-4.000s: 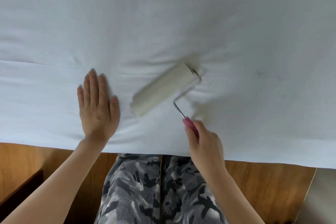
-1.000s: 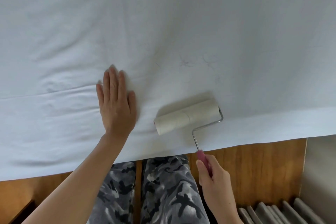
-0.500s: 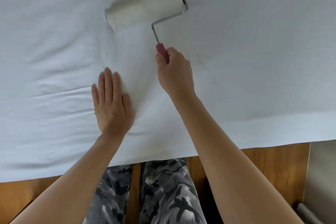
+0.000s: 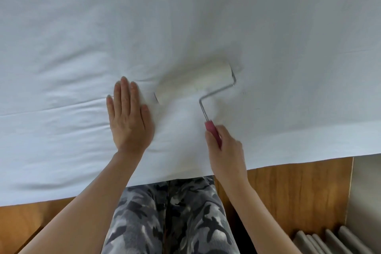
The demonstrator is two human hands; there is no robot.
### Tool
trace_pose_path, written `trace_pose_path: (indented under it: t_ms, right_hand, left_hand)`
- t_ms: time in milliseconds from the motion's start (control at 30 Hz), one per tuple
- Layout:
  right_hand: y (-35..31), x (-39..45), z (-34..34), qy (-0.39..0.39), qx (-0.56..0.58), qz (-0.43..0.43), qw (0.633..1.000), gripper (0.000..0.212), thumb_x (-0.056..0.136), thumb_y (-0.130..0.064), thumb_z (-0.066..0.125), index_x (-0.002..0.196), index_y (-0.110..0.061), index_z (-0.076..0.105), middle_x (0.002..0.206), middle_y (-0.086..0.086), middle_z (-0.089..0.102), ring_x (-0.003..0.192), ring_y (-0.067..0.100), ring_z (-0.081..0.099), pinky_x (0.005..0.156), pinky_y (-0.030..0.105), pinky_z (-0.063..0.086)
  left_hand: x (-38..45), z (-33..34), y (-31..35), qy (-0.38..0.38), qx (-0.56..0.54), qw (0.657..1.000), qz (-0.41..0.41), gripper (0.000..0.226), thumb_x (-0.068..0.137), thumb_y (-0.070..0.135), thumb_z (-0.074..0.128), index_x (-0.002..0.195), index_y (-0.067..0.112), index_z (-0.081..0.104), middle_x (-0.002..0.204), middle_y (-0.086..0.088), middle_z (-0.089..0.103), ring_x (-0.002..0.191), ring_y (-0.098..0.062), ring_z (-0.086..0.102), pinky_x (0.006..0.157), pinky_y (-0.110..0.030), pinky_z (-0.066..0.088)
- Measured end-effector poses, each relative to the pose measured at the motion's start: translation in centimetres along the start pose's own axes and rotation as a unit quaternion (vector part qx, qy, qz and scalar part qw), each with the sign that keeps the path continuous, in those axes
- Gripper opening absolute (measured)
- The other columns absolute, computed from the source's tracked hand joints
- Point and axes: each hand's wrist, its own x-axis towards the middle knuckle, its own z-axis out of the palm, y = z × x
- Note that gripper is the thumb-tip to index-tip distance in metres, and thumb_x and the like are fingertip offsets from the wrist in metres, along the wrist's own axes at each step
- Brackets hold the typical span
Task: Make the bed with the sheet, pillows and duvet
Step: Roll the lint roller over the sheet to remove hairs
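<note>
A white sheet (image 4: 206, 16) covers the bed and fills most of the view, with soft wrinkles at the left. My left hand (image 4: 129, 117) lies flat on the sheet, fingers straight, pressing it down. My right hand (image 4: 226, 150) grips the pink handle of a lint roller (image 4: 193, 83), whose white roll lies on the sheet just right of my left fingertips. No pillows or duvet are in view.
The sheet's hem hangs over a wooden bed frame (image 4: 288, 192) along the bottom. My legs in camouflage trousers (image 4: 169, 218) stand against the frame. Several grey slats or books (image 4: 329, 241) sit at the bottom right beside a pale wall (image 4: 367, 192).
My right hand has pulled the lint roller back from far up the sheet to close beside my left hand. My left hand has stayed pressed flat on the sheet.
</note>
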Motion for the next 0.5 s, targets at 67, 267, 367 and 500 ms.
trace_pose_path:
  t_ms: [67, 267, 367, 500]
  right_hand:
    - [2.3, -2.6, -0.2, -0.006, -0.013, 0.031, 0.999, 0.012, 0.098, -0.037, 0.045, 0.096, -0.028, 0.052, 0.053, -0.007, 0.05, 0.042, 0.003, 0.048, 0.041, 0.017, 0.037]
    - [4.9, -6.1, -0.2, -0.001, -0.047, 0.089, 0.995, 0.01, 0.095, -0.031, 0.05, 0.101, -0.024, 0.054, 0.056, -0.008, 0.057, 0.044, 0.003, 0.052, 0.041, 0.015, 0.041]
    - [3.1, -4.2, 0.1, 0.006, -0.05, 0.073, 0.996, 0.012, 0.097, -0.033, 0.049, 0.102, -0.024, 0.055, 0.057, -0.004, 0.058, 0.042, 0.003, 0.051, 0.041, 0.016, 0.04]
    - [-2.2, 1.2, 0.5, 0.031, -0.027, 0.017, 0.999, 0.015, 0.1, -0.032, 0.045, 0.096, -0.022, 0.055, 0.056, -0.005, 0.051, 0.04, 0.004, 0.045, 0.041, 0.016, 0.035]
  left_hand:
    - [0.0, 0.0, 0.0, -0.001, -0.002, 1.0, 0.002, 0.053, 0.101, 0.02, 0.025, 0.151, 0.002, 0.023, 0.158, -0.016, 0.02, 0.148, -0.027, 0.013, 0.122, -0.043, 0.005]
    - [0.0, -0.4, -0.2, -0.012, -0.012, 1.0, 0.002, 0.053, 0.101, 0.021, 0.024, 0.15, 0.002, 0.024, 0.158, -0.016, 0.021, 0.148, -0.026, 0.014, 0.122, -0.043, 0.007]
    - [0.1, -0.5, -0.2, -0.028, -0.01, 1.0, 0.003, 0.053, 0.101, 0.02, 0.026, 0.15, 0.002, 0.026, 0.158, -0.015, 0.022, 0.148, -0.027, 0.016, 0.121, -0.043, 0.009]
    - [0.2, -1.1, -0.7, -0.057, 0.001, 0.998, 0.019, 0.054, 0.101, 0.022, 0.029, 0.15, 0.003, 0.026, 0.158, -0.016, 0.022, 0.147, -0.027, 0.017, 0.121, -0.041, 0.011]
